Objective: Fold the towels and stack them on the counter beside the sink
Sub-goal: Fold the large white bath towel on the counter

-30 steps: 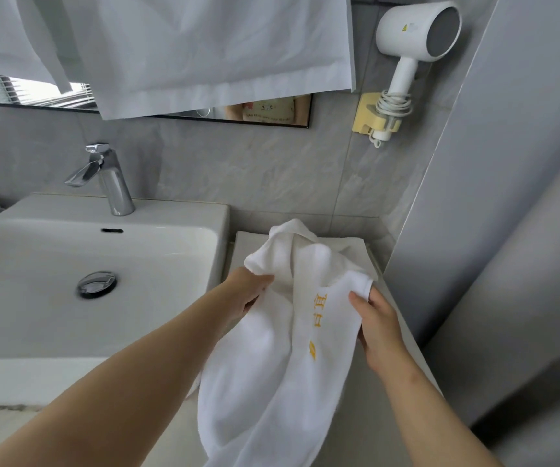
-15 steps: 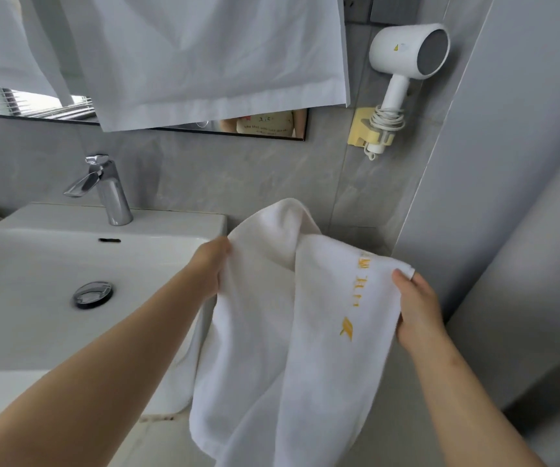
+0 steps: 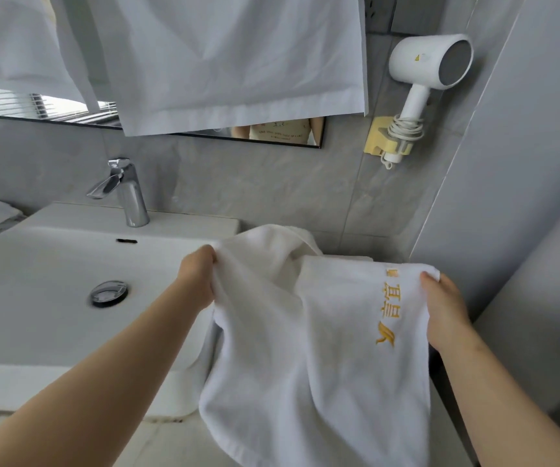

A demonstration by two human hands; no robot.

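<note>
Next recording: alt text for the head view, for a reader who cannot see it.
Two bare hands hold a white towel with yellow embroidery right of a white sink, the left hand gripping one top corner and the right hand the other. A chrome tap and a wall-mounted white hair dryer are behind.

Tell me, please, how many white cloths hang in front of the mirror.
2: a large cloth at top centre and a second cloth at the upper left. More may hang outside the frame.

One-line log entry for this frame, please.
left hand: grips top corner of white terry towel with yellow embroidery | right hand: grips opposite corner | towel: unfolded, hanging beside white sink
</note>
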